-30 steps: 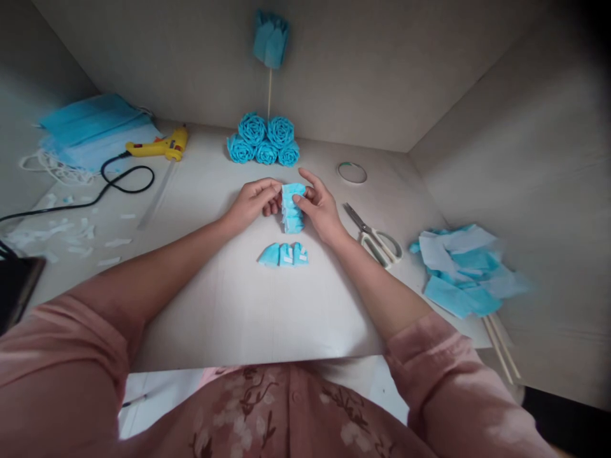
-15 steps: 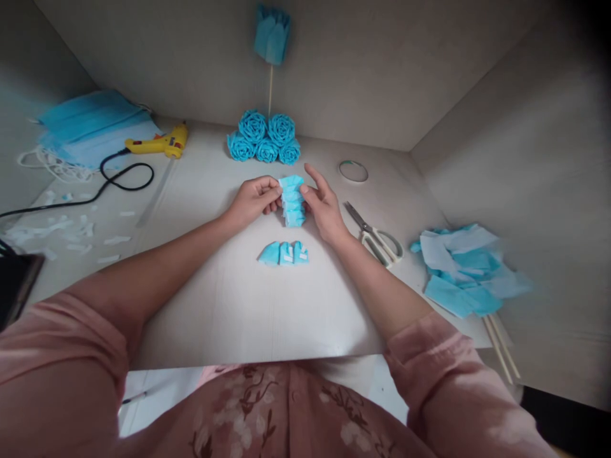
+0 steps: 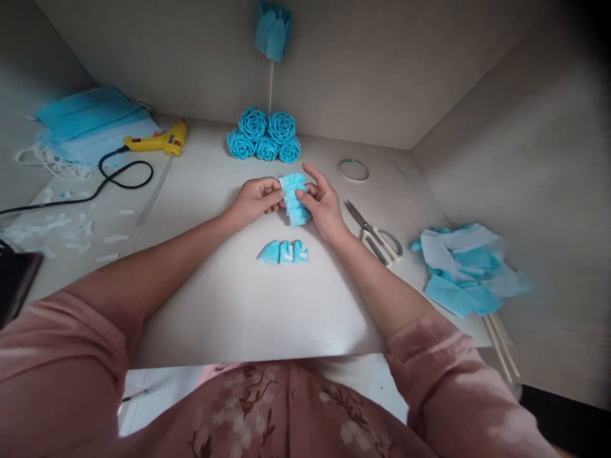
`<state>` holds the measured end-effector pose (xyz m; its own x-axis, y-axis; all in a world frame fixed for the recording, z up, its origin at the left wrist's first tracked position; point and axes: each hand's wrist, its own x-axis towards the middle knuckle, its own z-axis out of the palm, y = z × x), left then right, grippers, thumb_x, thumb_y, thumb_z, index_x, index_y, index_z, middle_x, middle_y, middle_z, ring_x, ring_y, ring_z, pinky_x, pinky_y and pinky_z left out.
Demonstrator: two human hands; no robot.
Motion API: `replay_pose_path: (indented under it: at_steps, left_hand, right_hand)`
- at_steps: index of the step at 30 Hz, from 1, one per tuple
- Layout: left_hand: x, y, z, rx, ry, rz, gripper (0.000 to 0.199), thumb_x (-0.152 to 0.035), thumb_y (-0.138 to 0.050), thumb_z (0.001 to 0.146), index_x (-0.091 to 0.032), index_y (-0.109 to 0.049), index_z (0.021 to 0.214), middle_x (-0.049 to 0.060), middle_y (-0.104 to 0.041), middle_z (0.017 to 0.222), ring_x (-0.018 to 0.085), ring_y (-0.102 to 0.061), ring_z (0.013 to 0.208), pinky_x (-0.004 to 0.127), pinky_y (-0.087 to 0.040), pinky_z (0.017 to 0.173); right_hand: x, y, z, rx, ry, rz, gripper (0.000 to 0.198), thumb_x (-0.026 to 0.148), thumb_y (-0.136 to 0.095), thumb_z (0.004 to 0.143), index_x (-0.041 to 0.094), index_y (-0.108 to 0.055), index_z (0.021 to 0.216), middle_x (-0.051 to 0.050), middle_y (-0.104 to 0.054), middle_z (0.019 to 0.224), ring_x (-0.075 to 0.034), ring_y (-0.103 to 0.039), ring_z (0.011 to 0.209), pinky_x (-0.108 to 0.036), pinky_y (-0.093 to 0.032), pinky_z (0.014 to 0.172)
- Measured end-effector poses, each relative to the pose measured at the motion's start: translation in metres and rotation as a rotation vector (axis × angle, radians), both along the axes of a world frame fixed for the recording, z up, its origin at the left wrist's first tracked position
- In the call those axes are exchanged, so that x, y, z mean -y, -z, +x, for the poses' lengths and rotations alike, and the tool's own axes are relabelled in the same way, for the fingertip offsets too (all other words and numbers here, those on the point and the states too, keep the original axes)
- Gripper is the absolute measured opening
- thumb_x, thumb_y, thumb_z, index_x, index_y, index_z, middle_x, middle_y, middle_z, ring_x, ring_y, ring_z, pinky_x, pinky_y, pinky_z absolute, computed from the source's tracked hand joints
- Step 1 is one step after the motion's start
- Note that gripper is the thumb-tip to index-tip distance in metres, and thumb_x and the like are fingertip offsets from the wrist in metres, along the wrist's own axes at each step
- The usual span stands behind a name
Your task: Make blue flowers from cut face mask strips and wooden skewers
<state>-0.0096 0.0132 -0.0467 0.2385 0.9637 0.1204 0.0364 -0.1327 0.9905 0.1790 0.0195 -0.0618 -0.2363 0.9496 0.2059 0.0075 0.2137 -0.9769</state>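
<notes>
Above the middle of the table I hold a pleated strip of light-blue fabric, its folds stacked from top to bottom. My left hand pinches its left edge between thumb and fingers. My right hand has its thumb pressed on the front of the strip, while the index finger sticks up and away from it. The other right fingers are partly hidden behind the fabric. Just below lie small folded blue pieces in a row, two of them bearing white tabs.
Scissors and a tape ring lie to the right, with blue fabric scraps and sticks beyond. Fabric roses sit at the back below a stemmed blue flower. Leftward are a yellow glue gun, face masks and white clippings.
My right thumb has moved left, further onto the front of the pleated strip. The strip's lower end has shifted slightly right; my left hand keeps its pinch.
</notes>
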Motion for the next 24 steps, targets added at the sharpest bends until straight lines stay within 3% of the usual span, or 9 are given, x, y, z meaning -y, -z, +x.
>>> replay_pose_path:
  at_steps: [5, 11, 14, 19, 24]
  left_hand:
    - [0.0006, -0.0020, -0.0018, 0.067, -0.040, 0.002, 0.017, -0.023, -0.068, 0.084, -0.015, -0.059, 0.072, 0.000, -0.064, 0.062, 0.007, -0.054, 0.049, 0.018, -0.041, 0.048]
    - [0.0001, -0.0011, -0.0020, 0.097, -0.060, 0.001, 0.022, -0.032, -0.071, 0.086, -0.016, -0.060, 0.074, 0.001, -0.066, 0.065, 0.008, -0.056, 0.053, 0.018, -0.043, 0.049]
    - [0.0006, -0.0010, -0.0020, 0.077, -0.022, 0.018, 0.032, -0.044, -0.069, 0.087, -0.015, -0.063, 0.074, 0.003, -0.065, 0.067, 0.008, -0.056, 0.055, 0.019, -0.044, 0.050]
    - [-0.0009, 0.0028, -0.0013, -0.025, 0.000, 0.047, 0.037, -0.046, -0.078, 0.074, -0.015, -0.060, 0.067, 0.001, -0.063, 0.065, 0.007, -0.051, 0.054, 0.018, -0.042, 0.050]
    - [-0.0028, 0.0049, -0.0018, -0.057, -0.008, 0.050, 0.030, -0.038, -0.077, 0.072, -0.015, -0.060, 0.065, 0.000, -0.064, 0.062, 0.007, -0.052, 0.054, 0.019, -0.042, 0.052]
  right_hand:
    - [0.0003, -0.0021, 0.0006, -0.059, 0.018, -0.057, 0.077, 0.064, -0.066, 0.087, 0.025, -0.044, 0.150, 0.003, -0.057, 0.072, -0.017, -0.056, 0.069, -0.033, -0.050, 0.064]
    - [-0.0037, 0.0010, 0.0002, -0.062, -0.035, -0.025, 0.085, 0.065, -0.079, 0.074, 0.027, -0.050, 0.144, -0.002, -0.068, 0.090, -0.020, -0.065, 0.084, -0.036, -0.055, 0.075]
    - [-0.0049, 0.0028, 0.0005, -0.049, -0.015, -0.004, 0.081, 0.064, -0.079, 0.075, 0.027, -0.052, 0.142, -0.003, -0.069, 0.093, -0.021, -0.066, 0.087, -0.037, -0.056, 0.078]
    - [-0.0051, 0.0041, 0.0005, -0.069, -0.011, 0.019, 0.080, 0.062, -0.079, 0.076, 0.027, -0.051, 0.142, -0.002, -0.068, 0.090, -0.019, -0.065, 0.083, -0.035, -0.056, 0.078]
    - [-0.0046, 0.0036, 0.0014, -0.038, -0.018, 0.033, 0.080, 0.065, -0.076, 0.078, 0.027, -0.052, 0.144, -0.002, -0.069, 0.088, -0.019, -0.065, 0.082, -0.033, -0.056, 0.075]
